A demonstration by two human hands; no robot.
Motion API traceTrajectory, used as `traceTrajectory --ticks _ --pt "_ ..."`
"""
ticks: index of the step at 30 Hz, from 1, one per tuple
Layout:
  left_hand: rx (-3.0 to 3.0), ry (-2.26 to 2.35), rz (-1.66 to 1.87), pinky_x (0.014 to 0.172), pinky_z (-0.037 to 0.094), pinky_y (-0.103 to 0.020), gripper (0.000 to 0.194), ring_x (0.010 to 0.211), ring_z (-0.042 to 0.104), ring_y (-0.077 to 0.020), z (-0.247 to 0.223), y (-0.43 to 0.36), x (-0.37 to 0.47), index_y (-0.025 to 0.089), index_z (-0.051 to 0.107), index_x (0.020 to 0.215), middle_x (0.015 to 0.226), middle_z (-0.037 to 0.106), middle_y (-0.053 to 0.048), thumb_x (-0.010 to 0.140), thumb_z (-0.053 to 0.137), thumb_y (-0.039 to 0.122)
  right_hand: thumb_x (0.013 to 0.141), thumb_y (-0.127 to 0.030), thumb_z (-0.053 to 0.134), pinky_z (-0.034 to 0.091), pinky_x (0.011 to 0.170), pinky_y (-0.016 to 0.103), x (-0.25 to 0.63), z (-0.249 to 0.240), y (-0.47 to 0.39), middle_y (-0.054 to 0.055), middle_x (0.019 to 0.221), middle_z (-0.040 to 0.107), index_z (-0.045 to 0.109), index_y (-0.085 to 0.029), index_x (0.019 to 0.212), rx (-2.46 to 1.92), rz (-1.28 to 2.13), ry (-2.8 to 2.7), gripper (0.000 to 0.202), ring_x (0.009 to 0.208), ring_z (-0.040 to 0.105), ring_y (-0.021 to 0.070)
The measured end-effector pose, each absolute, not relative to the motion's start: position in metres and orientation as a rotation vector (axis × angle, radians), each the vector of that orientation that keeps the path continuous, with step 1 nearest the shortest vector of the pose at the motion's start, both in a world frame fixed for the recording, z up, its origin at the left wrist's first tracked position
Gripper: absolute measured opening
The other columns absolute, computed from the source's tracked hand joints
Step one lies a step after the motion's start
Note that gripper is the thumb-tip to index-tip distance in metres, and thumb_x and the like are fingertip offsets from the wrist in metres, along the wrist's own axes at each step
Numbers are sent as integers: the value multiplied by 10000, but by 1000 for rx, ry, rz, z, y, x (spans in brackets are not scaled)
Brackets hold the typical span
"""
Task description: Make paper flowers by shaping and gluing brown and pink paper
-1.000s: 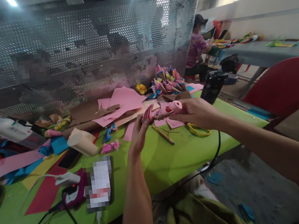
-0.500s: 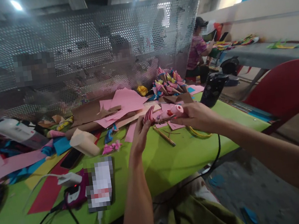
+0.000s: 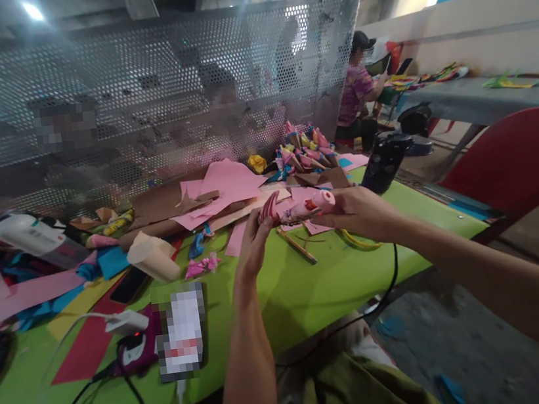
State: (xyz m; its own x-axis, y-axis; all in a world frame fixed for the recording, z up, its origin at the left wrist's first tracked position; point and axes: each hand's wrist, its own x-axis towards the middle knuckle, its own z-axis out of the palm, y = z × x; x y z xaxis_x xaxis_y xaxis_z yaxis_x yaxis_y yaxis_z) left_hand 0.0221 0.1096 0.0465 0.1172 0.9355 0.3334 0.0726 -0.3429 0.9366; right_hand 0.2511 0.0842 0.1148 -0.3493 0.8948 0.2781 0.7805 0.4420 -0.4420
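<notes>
My left hand (image 3: 254,247) is closed on a folded paper piece (image 3: 269,208) with pink and dark red stripes, held upright above the green table. My right hand (image 3: 363,213) grips a pink tube-shaped thing (image 3: 307,206) with a red and flowery pattern and a round end; its exact kind I cannot make out. The tube's far end lies close beside the striped paper, and whether they touch is unclear. Below the hands are a pencil (image 3: 300,247) and pink paper scraps (image 3: 235,238). A yellow loop (image 3: 359,241) lies under my right wrist.
A perforated metal screen (image 3: 138,106) stands behind the green table (image 3: 307,303). Pink paper sheets (image 3: 222,185), a pile of paper cones (image 3: 305,151), a beige roll (image 3: 152,257), a phone (image 3: 182,333) and a power strip (image 3: 140,351) with cables lie around. A person (image 3: 358,87) sits beyond.
My right hand and the pink tube have shifted very slightly to the right. My left hand stays almost still with the striped paper.
</notes>
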Motion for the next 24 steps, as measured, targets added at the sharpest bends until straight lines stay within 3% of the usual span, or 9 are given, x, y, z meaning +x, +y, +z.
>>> traceTrajectory --ticks 9,16,24 --pt "1528 975 1322 1007 503 -368 364 1109 641 -228 46 109 24 209 658 1222 1155 716 -62 939 539 405 904 -482 576 321 615 289 247 122 88 43 731 663 695 -184 871 -1381 267 -2182 323 643 541 171" --pt "1511 1004 1328 1059 458 -368 404 1207 597 -242 40 112 20 245 672 1223 1225 702 -51 919 552 483 904 -485 575 334 621 292 248 123 85 55 761 686 709 -183 893 -1356 259 -2240 331 671 560 184" --pt "1521 993 1328 1040 468 -377 403 1273 552 -259 40 112 20 248 660 1244 1234 694 -52 923 537 459 904 -489 576 350 633 292 247 121 87 51 791 697 718 -186 960 -1348 286 -2206 339 671 560 177"
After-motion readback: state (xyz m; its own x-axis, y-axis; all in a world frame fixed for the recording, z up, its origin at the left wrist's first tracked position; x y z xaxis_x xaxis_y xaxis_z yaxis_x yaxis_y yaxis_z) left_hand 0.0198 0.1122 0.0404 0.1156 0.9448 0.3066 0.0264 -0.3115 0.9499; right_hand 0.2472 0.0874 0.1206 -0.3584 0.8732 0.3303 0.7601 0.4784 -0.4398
